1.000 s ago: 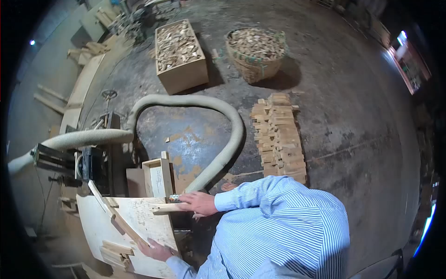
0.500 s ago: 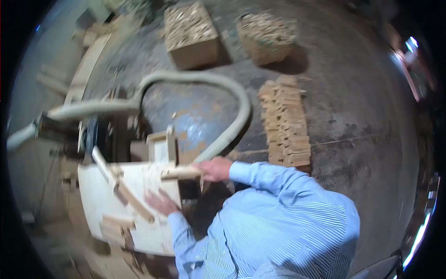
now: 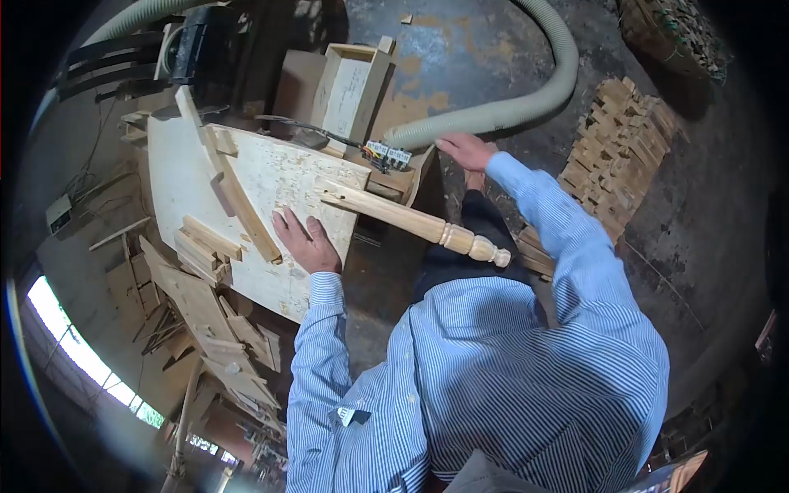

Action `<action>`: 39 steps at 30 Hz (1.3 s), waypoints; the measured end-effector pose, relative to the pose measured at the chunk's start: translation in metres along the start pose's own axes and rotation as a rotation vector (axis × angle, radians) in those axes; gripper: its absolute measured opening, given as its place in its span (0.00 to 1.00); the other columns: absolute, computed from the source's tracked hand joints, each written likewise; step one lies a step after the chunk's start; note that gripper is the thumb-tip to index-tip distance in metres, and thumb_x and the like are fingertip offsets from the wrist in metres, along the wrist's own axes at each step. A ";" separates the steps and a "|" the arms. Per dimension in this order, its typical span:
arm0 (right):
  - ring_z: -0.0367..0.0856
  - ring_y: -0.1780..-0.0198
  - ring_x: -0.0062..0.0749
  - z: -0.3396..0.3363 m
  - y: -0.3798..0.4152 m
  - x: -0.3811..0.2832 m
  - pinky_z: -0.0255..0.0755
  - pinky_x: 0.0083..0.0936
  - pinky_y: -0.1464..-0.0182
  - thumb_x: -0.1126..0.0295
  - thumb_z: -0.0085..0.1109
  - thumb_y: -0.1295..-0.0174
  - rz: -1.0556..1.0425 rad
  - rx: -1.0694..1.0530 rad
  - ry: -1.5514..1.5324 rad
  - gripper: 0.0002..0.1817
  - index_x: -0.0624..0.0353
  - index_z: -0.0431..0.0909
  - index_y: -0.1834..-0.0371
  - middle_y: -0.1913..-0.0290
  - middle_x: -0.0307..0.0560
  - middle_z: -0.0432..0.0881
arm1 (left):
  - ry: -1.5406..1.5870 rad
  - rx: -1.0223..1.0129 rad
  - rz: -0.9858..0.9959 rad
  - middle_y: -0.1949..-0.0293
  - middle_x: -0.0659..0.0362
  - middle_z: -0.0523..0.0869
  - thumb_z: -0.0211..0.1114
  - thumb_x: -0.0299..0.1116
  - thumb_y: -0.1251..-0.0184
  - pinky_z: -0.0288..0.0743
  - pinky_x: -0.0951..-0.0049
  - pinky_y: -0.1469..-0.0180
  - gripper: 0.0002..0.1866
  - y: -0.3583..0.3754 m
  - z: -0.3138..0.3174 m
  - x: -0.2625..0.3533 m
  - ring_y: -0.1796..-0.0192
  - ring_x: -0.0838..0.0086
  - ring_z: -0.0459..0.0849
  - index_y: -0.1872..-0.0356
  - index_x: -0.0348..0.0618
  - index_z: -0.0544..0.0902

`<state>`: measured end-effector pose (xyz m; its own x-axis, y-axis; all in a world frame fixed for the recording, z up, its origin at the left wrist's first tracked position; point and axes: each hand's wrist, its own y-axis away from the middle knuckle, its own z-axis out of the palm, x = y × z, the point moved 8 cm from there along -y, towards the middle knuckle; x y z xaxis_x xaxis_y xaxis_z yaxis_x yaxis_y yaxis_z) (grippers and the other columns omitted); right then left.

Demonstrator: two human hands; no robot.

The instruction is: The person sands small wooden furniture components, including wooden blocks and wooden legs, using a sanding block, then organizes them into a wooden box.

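Observation:
My left hand [image 3: 308,241] lies flat with its fingers spread on a pale wooden tabletop [image 3: 271,181] strewn with shavings. Beside it, a turned wooden table leg [image 3: 403,220] rests with its square, slotted end on the board; its rounded end juts past the edge toward my body. My right hand [image 3: 465,153] is beyond the leg, off the table's edge, fingers stretched out and nothing seen in them. Left of that hand sits a bank of white switches [image 3: 388,154] with loose wires. Next to my left hand, a long wooden strip [image 3: 246,215] lies slantwise across the board.
Several short wood pieces [image 3: 205,246] lie at the table's near left. A ribbed hose [image 3: 526,111] curves over the floor behind. An open wooden box [image 3: 349,94] stands past the table. Stacked wood blocks [image 3: 616,156] and a filled sack [image 3: 674,37] are at right.
My right hand has let go of the table leg and moved away past it, off the table. The left hand stays on the board. My view has turned and come closer.

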<state>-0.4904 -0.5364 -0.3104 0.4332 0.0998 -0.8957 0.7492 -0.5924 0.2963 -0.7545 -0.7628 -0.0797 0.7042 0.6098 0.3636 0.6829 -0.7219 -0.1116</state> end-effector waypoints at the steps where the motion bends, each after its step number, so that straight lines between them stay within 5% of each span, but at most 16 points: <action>1: 0.81 0.42 0.59 0.022 -0.019 0.024 0.73 0.44 0.39 0.49 0.46 0.24 0.012 -0.053 0.051 0.26 0.61 0.81 0.42 0.46 0.63 0.85 | -0.010 -0.009 -0.013 0.22 0.36 0.57 0.51 0.53 0.19 0.50 0.51 0.20 0.35 0.000 0.004 0.001 0.20 0.44 0.56 0.26 0.31 0.67; 5: 0.81 0.40 0.60 0.085 -0.086 0.053 0.72 0.45 0.37 0.48 0.47 0.25 0.059 -0.182 0.071 0.27 0.61 0.81 0.41 0.45 0.64 0.84 | -0.062 -0.006 -0.003 0.22 0.36 0.58 0.49 0.53 0.19 0.50 0.52 0.20 0.35 -0.006 0.001 0.007 0.20 0.45 0.56 0.25 0.31 0.66; 7: 0.75 0.34 0.62 0.123 -0.106 0.068 0.69 0.46 0.33 0.51 0.54 0.27 0.155 -0.480 0.262 0.28 0.61 0.74 0.34 0.37 0.68 0.78 | -0.019 -0.017 -0.035 0.22 0.36 0.58 0.49 0.52 0.19 0.50 0.53 0.20 0.35 -0.006 0.002 0.011 0.20 0.45 0.57 0.25 0.32 0.66; 8: 0.75 0.34 0.62 0.124 -0.118 0.058 0.70 0.47 0.34 0.50 0.58 0.30 0.016 -0.384 0.423 0.30 0.61 0.74 0.34 0.37 0.70 0.78 | -0.076 -0.005 -0.010 0.22 0.38 0.60 0.51 0.39 0.23 0.51 0.57 0.20 0.30 -0.006 0.003 0.005 0.21 0.48 0.59 0.25 0.31 0.67; 9: 0.76 0.34 0.61 0.130 -0.126 0.056 0.71 0.47 0.34 0.47 0.61 0.32 -0.066 -0.307 0.442 0.32 0.62 0.75 0.35 0.37 0.69 0.78 | -0.099 0.032 -0.014 0.22 0.38 0.60 0.51 0.39 0.23 0.51 0.57 0.20 0.30 -0.009 -0.002 0.004 0.21 0.48 0.59 0.25 0.31 0.67; 13: 0.80 0.39 0.61 0.138 -0.127 0.039 0.72 0.47 0.35 0.41 0.53 0.29 0.099 -0.793 0.468 0.35 0.64 0.75 0.37 0.41 0.67 0.81 | -0.113 -0.007 -0.037 0.22 0.39 0.59 0.50 0.48 0.20 0.51 0.55 0.20 0.33 -0.010 0.000 0.004 0.20 0.47 0.58 0.25 0.32 0.66; 21: 0.83 0.47 0.64 0.157 -0.147 0.041 0.76 0.49 0.44 0.40 0.48 0.26 -0.091 -0.983 0.534 0.34 0.63 0.78 0.41 0.51 0.67 0.85 | -0.078 -0.014 -0.045 0.22 0.40 0.60 0.50 0.54 0.19 0.51 0.53 0.21 0.35 -0.010 0.002 0.001 0.20 0.46 0.57 0.26 0.34 0.67; 29: 0.82 0.44 0.61 0.152 -0.147 0.046 0.74 0.49 0.40 0.33 0.44 0.28 -0.121 -0.961 0.526 0.39 0.60 0.78 0.39 0.46 0.63 0.85 | -0.102 -0.035 -0.067 0.21 0.40 0.58 0.48 0.55 0.19 0.49 0.53 0.20 0.36 -0.011 0.003 0.002 0.19 0.47 0.56 0.25 0.33 0.65; 34: 0.84 0.52 0.66 0.157 -0.150 0.048 0.76 0.52 0.47 0.36 0.49 0.30 -0.254 -0.797 0.453 0.33 0.54 0.82 0.42 0.57 0.65 0.87 | -0.129 -0.046 -0.067 0.21 0.40 0.56 0.45 0.56 0.19 0.48 0.55 0.20 0.37 -0.010 0.002 0.002 0.19 0.48 0.55 0.24 0.33 0.64; 39: 0.84 0.48 0.63 0.152 -0.147 0.041 0.75 0.51 0.43 0.38 0.51 0.29 -0.144 -0.823 0.588 0.31 0.57 0.83 0.47 0.52 0.64 0.86 | -0.096 -0.013 -0.098 0.22 0.39 0.60 0.55 0.50 0.24 0.49 0.53 0.20 0.35 -0.004 0.002 -0.009 0.20 0.46 0.56 0.26 0.35 0.68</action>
<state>-0.6586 -0.5663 -0.4414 0.3232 0.6346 -0.7020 0.8292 0.1675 0.5332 -0.7629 -0.7649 -0.0842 0.6498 0.7059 0.2818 0.7474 -0.6609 -0.0679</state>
